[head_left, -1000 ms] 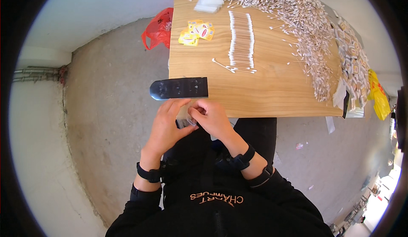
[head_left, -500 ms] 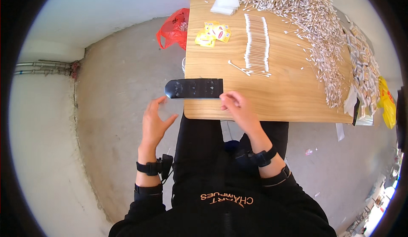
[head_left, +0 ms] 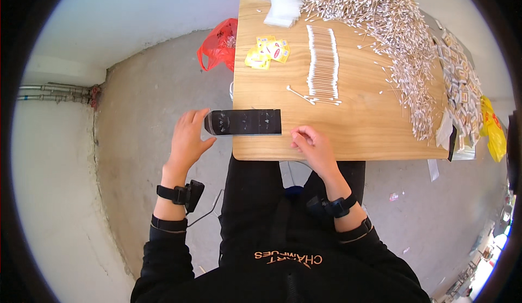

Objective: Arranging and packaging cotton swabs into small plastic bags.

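Note:
A flat black slab (head_left: 247, 122) with a rounded left end and pale smudges lies at the table's front left corner, its left part jutting past the edge. My left hand (head_left: 187, 137) is beside that rounded end, thumb and fingers spread apart, fingertips close to its upper corner. Just right of the slab, over the table, my right hand (head_left: 315, 149) has its fingers curled together; whether anything small is between them cannot be seen. Beyond the hands, a neat row of cotton swabs (head_left: 323, 63) is laid side by side, with a few loose swabs (head_left: 300, 93) at its near end.
A large heap of cotton swabs (head_left: 375, 20) covers the table's back right. Yellow packets (head_left: 267, 51) and clear plastic bags (head_left: 284, 4) lie at the left. Many small packed bags (head_left: 462, 85) line the right side, near a yellow bag (head_left: 492, 131). A red bag (head_left: 217, 44) hangs left.
My left hand has moved left and up to the slab's rounded end. My right hand has drawn away rightward from the slab's right end. The view has shifted slightly.

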Action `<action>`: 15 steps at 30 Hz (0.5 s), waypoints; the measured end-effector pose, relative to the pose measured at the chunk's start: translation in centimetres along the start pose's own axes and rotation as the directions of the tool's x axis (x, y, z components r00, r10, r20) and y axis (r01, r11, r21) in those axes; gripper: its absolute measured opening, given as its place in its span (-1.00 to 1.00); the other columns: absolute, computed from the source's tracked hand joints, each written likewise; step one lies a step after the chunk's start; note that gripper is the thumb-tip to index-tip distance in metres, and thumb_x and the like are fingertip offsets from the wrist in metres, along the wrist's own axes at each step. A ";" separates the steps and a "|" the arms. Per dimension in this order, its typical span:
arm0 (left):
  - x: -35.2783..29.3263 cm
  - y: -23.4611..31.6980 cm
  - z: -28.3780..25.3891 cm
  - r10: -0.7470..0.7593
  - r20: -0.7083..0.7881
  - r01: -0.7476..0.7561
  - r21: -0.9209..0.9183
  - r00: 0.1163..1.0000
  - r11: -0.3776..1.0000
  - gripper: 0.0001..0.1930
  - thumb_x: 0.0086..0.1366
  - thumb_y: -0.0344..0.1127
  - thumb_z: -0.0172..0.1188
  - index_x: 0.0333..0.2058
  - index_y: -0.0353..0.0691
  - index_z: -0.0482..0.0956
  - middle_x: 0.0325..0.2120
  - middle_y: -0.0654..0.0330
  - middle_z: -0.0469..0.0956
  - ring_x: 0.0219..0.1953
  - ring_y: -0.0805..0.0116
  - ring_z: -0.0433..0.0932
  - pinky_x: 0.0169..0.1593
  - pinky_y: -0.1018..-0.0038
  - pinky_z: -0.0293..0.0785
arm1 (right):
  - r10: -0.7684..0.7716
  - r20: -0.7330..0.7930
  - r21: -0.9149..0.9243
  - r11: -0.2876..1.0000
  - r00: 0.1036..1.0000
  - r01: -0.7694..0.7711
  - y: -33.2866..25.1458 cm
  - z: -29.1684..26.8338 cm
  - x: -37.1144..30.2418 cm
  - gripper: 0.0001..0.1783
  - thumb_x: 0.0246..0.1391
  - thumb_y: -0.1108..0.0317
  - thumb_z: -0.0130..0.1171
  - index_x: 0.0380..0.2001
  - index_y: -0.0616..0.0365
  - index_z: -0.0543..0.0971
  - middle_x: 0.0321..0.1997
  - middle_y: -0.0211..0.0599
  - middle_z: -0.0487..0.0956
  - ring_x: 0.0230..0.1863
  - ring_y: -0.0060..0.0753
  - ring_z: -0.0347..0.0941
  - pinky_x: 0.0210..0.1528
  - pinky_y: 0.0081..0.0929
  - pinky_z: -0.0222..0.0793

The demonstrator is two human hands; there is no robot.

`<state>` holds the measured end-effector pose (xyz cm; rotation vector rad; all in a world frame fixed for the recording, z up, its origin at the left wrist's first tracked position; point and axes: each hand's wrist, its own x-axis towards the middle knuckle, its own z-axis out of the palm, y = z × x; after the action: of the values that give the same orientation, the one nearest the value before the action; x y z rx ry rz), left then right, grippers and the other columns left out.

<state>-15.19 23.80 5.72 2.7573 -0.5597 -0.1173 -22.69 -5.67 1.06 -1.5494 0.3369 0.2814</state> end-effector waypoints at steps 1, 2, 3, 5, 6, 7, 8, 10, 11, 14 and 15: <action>0.5 0.3 -0.2 0.003 -0.002 -0.003 -0.002 1.000 1.000 -0.33 -0.15 -0.42 0.41 0.02 -0.21 0.38 -0.14 0.09 0.45 -0.02 0.03 0.39 0.06 0.23 0.33 | -0.008 -0.006 -0.012 1.000 1.000 0.008 0.2 -0.1 0.0 -0.79 0.16 0.34 0.11 -0.25 0.28 0.53 -0.39 -0.33 0.56 -0.38 -0.57 0.51 -0.28 -0.61 0.40; 1.0 0.6 -0.4 0.037 0.055 -0.038 0.016 0.998 0.999 -0.32 -0.16 -0.43 0.41 0.03 -0.21 0.38 -0.12 0.07 0.44 0.00 0.02 0.38 0.08 0.24 0.32 | -0.018 -0.011 -0.024 1.000 1.000 0.018 0.3 -0.1 0.0 -0.80 0.14 0.35 0.12 -0.25 0.27 0.54 -0.40 -0.32 0.56 -0.38 -0.56 0.50 -0.29 -0.60 0.40; 1.4 0.8 -0.5 0.071 0.111 -0.075 0.031 0.991 0.997 -0.30 -0.16 -0.43 0.41 0.05 -0.21 0.37 -0.09 0.06 0.43 0.03 0.02 0.37 0.10 0.24 0.31 | -0.021 -0.014 -0.027 0.999 1.000 0.021 0.8 -0.2 0.1 -0.80 0.14 0.35 0.12 -0.25 0.27 0.54 -0.40 -0.32 0.56 -0.38 -0.56 0.50 -0.29 -0.60 0.40; 1.9 1.4 -0.7 0.083 0.147 -0.090 0.044 0.986 0.995 -0.30 -0.17 -0.43 0.42 0.04 -0.21 0.38 -0.08 0.07 0.41 0.04 0.03 0.35 0.11 0.24 0.30 | -0.129 0.014 -0.242 0.962 0.991 0.129 1.2 -0.4 0.3 -0.78 0.11 0.41 0.14 -0.18 0.26 0.51 -0.30 -0.33 0.56 -0.32 -0.56 0.52 -0.27 -0.61 0.41; 2.1 1.8 -0.7 0.090 0.186 -0.102 0.059 0.978 0.993 -0.31 -0.18 -0.43 0.43 0.02 -0.20 0.39 -0.08 0.08 0.40 0.06 0.05 0.34 0.12 0.25 0.29 | -0.131 0.008 -0.251 0.959 0.991 0.129 1.2 -0.4 0.3 -0.78 0.11 0.41 0.14 -0.18 0.26 0.51 -0.30 -0.33 0.56 -0.32 -0.56 0.52 -0.27 -0.61 0.41; 2.4 2.5 -0.6 0.097 0.181 -0.107 0.049 0.979 0.993 -0.31 -0.18 -0.43 0.43 0.02 -0.20 0.39 -0.08 0.08 0.40 0.06 0.05 0.34 0.12 0.25 0.29 | -0.249 -0.103 -0.319 0.925 0.963 0.205 1.1 -0.1 0.4 -0.78 0.06 0.43 0.16 -0.19 0.20 0.51 -0.30 -0.28 0.54 -0.35 -0.45 0.52 -0.30 -0.54 0.42; 2.7 3.3 -0.7 0.088 0.186 -0.100 0.054 0.979 0.994 -0.31 -0.20 -0.42 0.44 0.01 -0.20 0.40 -0.07 0.09 0.39 0.07 0.05 0.33 0.12 0.24 0.29 | -0.368 -0.202 -0.391 0.880 0.908 0.269 0.8 -0.1 0.5 -0.77 0.01 0.44 0.18 -0.21 0.14 0.51 -0.30 -0.23 0.53 -0.38 -0.35 0.51 -0.33 -0.46 0.44; 3.2 4.5 -0.1 0.085 0.189 -0.097 0.054 0.978 0.994 -0.30 -0.21 -0.42 0.45 0.00 -0.20 0.40 -0.06 0.10 0.38 0.07 0.05 0.33 0.12 0.24 0.29 | -0.391 -0.254 -0.457 0.855 0.885 0.247 0.5 -1.0 1.4 -0.77 0.00 0.44 0.18 -0.21 0.12 0.51 -0.28 -0.23 0.51 -0.38 -0.33 0.52 -0.34 -0.43 0.44; 3.2 4.8 0.3 0.096 0.187 -0.109 0.064 0.978 0.992 -0.29 -0.22 -0.42 0.45 0.01 -0.19 0.40 -0.05 0.11 0.36 0.08 0.05 0.32 0.12 0.23 0.29 | -0.411 -0.297 -0.508 0.832 0.862 0.221 0.2 -1.2 1.9 -0.77 0.00 0.45 0.19 -0.21 0.09 0.50 -0.25 -0.24 0.49 -0.38 -0.30 0.52 -0.36 -0.40 0.43; 3.2 6.1 1.0 0.048 0.191 -0.060 0.054 0.980 0.997 -0.28 -0.22 -0.41 0.46 0.02 -0.20 0.39 -0.02 0.10 0.34 0.09 0.04 0.31 0.14 0.22 0.28 | -0.452 -0.280 -0.577 0.784 0.847 0.227 -0.9 -2.0 3.2 -0.76 -0.01 0.42 0.22 -0.22 0.04 0.50 -0.25 -0.28 0.47 -0.39 -0.29 0.52 -0.40 -0.36 0.42; 3.3 6.7 1.4 -0.009 0.196 0.002 0.034 0.980 0.999 -0.27 -0.22 -0.41 0.46 0.02 -0.21 0.39 0.00 0.09 0.32 0.09 0.02 0.30 0.15 0.21 0.26 | -0.451 -0.287 -0.580 0.784 0.845 0.221 -0.8 -2.3 3.7 -0.76 -0.01 0.42 0.22 -0.22 0.04 0.50 -0.25 -0.28 0.47 -0.39 -0.29 0.52 -0.40 -0.36 0.42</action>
<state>-14.78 16.31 6.57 2.7986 -0.6090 -0.3887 -19.04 -8.06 0.37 -2.1915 0.3067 -0.2864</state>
